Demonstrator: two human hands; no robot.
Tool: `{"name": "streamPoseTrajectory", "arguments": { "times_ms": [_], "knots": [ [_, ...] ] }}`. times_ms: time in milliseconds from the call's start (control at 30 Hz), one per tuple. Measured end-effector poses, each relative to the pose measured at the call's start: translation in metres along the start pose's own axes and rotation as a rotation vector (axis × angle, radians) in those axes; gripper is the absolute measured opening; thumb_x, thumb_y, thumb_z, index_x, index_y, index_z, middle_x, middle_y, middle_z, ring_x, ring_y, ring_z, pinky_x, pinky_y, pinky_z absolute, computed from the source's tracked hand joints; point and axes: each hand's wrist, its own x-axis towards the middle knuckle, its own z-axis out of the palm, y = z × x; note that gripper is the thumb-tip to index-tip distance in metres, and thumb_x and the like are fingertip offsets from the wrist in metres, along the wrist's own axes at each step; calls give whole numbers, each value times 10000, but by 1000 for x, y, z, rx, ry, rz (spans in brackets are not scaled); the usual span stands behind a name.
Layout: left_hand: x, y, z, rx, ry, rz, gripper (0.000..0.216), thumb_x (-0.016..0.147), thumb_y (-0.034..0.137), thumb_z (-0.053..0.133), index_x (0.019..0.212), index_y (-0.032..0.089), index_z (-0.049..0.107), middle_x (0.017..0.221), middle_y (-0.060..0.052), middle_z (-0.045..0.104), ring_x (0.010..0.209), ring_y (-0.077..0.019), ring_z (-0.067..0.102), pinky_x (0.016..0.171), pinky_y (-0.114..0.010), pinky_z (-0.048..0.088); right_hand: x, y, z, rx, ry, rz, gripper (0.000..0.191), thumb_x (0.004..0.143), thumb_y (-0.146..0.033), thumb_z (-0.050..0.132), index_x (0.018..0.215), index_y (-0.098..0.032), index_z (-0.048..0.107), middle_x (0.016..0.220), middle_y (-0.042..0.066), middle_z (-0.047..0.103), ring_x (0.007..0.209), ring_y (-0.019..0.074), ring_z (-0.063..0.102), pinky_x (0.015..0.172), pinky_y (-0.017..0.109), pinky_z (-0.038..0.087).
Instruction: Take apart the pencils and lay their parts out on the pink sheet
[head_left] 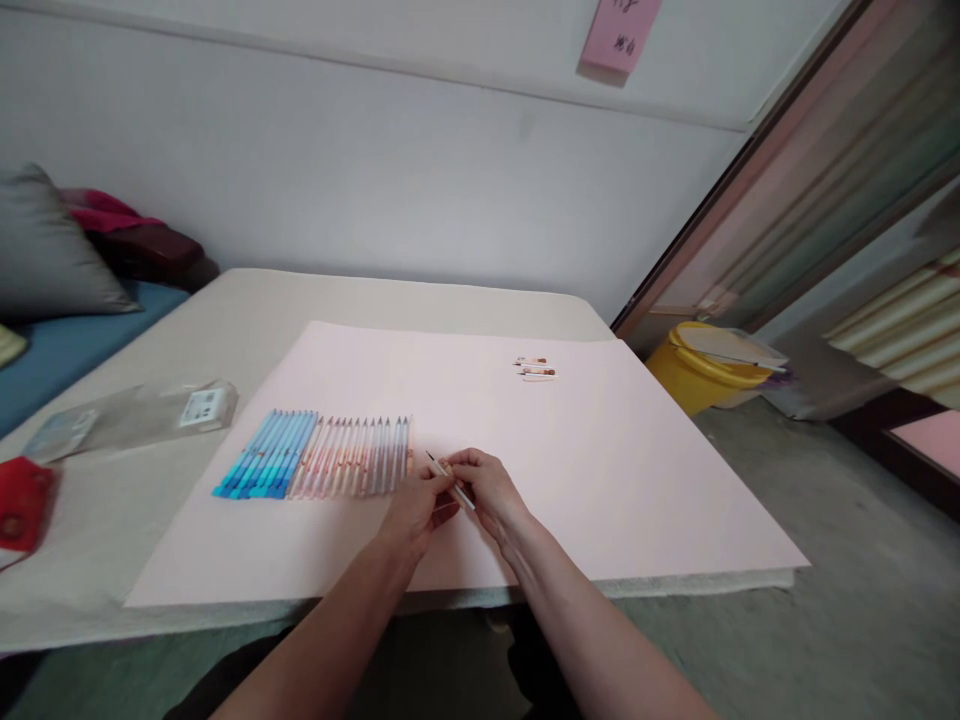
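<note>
My left hand [418, 502] and my right hand [487, 488] meet above the pink sheet [637, 480], fingers closed around a slim white pen [463, 498] with a dark pointed tip. It slants, tip toward the far left. My fingers cover part of it, and something small and brownish by the right fingertips is too small to name. Just left of my hands lies a row of pale pinkish and grey pens [352, 455], tips pointing away. Beside them, a row of blue pens [266, 455] continues leftward. Farther back, several small pen parts [535, 370] with brown decorations lie together.
The sheet covers a cream-topped table [420, 300] against a white wall. Clear plastic packaging [150, 420] and a red item [26, 505] lie at the left. A yellow bucket [697, 370] stands on the floor beyond the right edge. A grey cushion [56, 250] rests at far left.
</note>
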Motion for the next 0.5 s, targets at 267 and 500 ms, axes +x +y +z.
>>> {"name": "streamPoseTrajectory", "arguments": {
  "times_ms": [267, 500],
  "knots": [
    [4, 1, -2, -60, 21, 16, 200, 606, 191, 714, 775, 153, 615, 692, -15, 616, 598, -101, 574, 568, -222, 437, -4, -4, 3, 56, -34, -16, 184, 499, -131, 567, 647, -132, 675, 654, 43, 674, 645, 170, 595, 655, 286, 436],
    [3, 10, -4, -184, 47, 100, 165, 606, 153, 709, 735, 147, 605, 672, -8, 624, 592, -99, 586, 572, -219, 452, -8, -8, 6, 135, -91, 18, 259, 581, -246, 677, 815, -136, 677, 816, 70, 682, 793, 185, 613, 730, 297, 450]
  ]
}}
